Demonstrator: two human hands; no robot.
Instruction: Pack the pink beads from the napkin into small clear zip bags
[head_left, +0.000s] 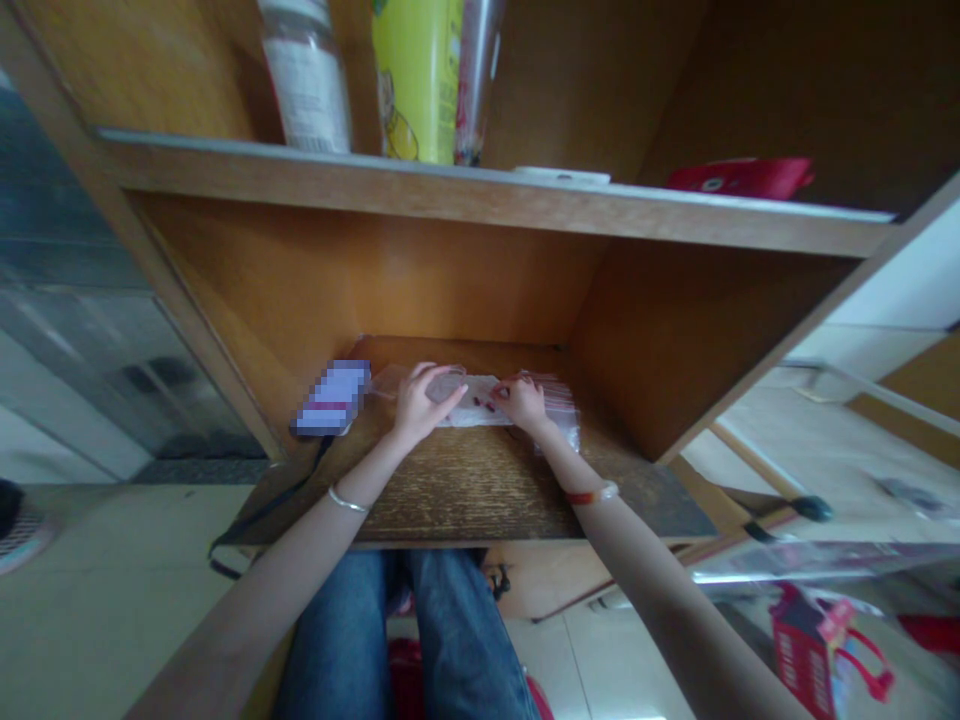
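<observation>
My left hand (421, 402) grips a small clear round dish or lid (448, 384) between thumb and fingers, tilted above a white sheet (463, 414). On that sheet lie several small dark red pieces (478, 401). At the sheet's right side, the fingertips of my right hand (525, 398) are pinched together close to these pieces; what is in them, if anything, is too small to make out. A clear plastic bag (559, 400) with stripes lies beside and partly under my right hand. Another piece of clear plastic (386, 380) rests left of my left hand.
A phone (332, 398) with a dark strap leans at the left of the worn wooden desk (465, 495). Cubby walls enclose both sides. Overhead, a shelf edge (450, 205) carries a jar (306, 80), a yellow container (418, 80) and a red pouch (739, 178).
</observation>
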